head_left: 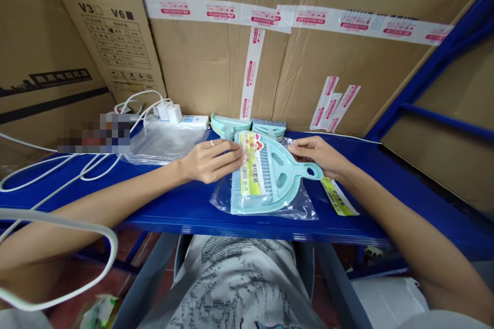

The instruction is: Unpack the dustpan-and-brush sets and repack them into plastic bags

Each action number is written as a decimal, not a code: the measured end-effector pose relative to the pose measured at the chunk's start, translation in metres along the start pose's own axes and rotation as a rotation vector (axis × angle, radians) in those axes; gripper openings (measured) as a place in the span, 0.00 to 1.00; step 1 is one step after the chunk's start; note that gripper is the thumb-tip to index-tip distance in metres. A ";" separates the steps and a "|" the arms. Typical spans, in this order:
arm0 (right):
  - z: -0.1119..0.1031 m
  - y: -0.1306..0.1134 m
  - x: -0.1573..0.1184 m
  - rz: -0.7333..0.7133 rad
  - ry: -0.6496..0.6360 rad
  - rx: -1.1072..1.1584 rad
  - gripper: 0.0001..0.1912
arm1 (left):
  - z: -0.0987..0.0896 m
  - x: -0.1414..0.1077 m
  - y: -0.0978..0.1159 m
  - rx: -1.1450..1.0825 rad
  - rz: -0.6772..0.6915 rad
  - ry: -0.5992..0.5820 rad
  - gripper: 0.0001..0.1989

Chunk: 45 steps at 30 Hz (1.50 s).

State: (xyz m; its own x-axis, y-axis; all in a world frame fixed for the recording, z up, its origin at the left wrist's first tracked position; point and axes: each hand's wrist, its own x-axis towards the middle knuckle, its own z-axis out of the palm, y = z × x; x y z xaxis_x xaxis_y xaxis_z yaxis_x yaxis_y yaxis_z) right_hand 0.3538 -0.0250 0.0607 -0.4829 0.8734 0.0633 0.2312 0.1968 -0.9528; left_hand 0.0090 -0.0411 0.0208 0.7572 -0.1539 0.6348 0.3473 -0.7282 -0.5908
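Your left hand (218, 161) is touching the card (250, 164) over the dustpan (292, 167), fingers together; right hand (322, 157) is curling by the handle (301, 169), grip unclear. Dustpan's sitting over the table (170, 208); loose holding risks slipping.

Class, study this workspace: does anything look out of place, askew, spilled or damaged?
Nothing looks spilled or plainly damaged. Two things look untidy: a white cable loops in front of the person's left arm, where it might snag, and a printed card lies slantwise on the blue table beside the right hand.
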 end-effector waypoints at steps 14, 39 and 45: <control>-0.152 0.002 0.006 -0.314 0.774 0.133 0.11 | -0.002 0.001 -0.001 -0.017 0.006 -0.056 0.17; 0.004 -0.010 -0.013 -0.405 -0.071 0.002 0.24 | -0.001 0.028 -0.011 -1.499 -1.337 0.139 0.36; 0.007 0.000 -0.010 -0.404 -0.207 -0.045 0.31 | -0.030 -0.014 -0.077 -1.120 -1.468 -0.033 0.29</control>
State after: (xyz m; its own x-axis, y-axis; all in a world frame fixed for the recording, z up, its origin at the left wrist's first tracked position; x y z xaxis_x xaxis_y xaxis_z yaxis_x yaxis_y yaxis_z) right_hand 0.3529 -0.0370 0.0577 -0.6996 0.6161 0.3619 0.0237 0.5263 -0.8500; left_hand -0.0455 -0.0031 0.0723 0.2361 0.9379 0.2541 0.1825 -0.2996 0.9365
